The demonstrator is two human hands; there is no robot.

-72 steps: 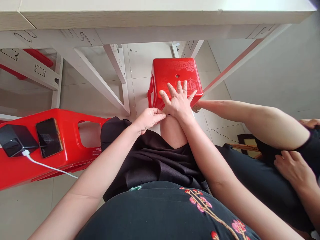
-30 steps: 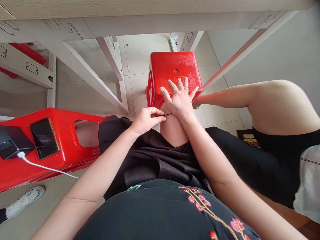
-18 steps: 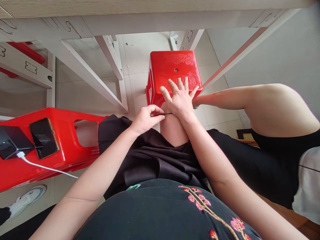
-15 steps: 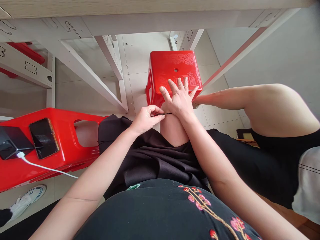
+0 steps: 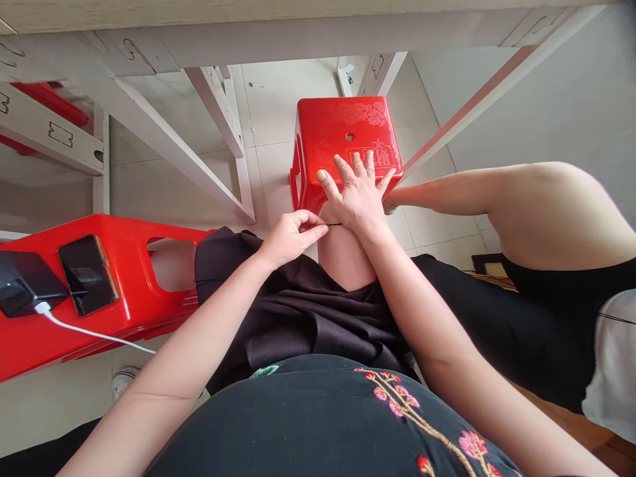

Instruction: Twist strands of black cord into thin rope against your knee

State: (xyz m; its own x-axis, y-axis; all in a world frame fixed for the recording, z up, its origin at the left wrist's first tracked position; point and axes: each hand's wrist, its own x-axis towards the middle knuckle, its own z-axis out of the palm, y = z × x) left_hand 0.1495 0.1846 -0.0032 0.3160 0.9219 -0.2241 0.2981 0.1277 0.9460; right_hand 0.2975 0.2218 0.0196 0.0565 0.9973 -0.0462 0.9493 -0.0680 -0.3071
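My left hand (image 5: 289, 236) is pinched shut on a thin black strand (image 5: 334, 225), perhaps a thread or hair band, that runs to the base of my right hand. My right hand (image 5: 356, 193) lies flat on my bare knee (image 5: 342, 255) with its fingers spread, the fingertips over the near edge of a small red plastic stool (image 5: 345, 136). My black skirt (image 5: 298, 311) covers my lap below both hands.
A second red stool (image 5: 129, 291) at my left carries a phone (image 5: 87, 274) and a black charger block (image 5: 24, 281) with a white cable. White table legs (image 5: 218, 112) cross the tiled floor ahead. Another person's bare arm (image 5: 501, 199) and black-clothed leg fill the right side.
My hands have barely moved; the left pinch has shifted slightly along the strand. The white shoe at lower left has slid mostly out of view. The other person's arm has risen since the oldest frame.
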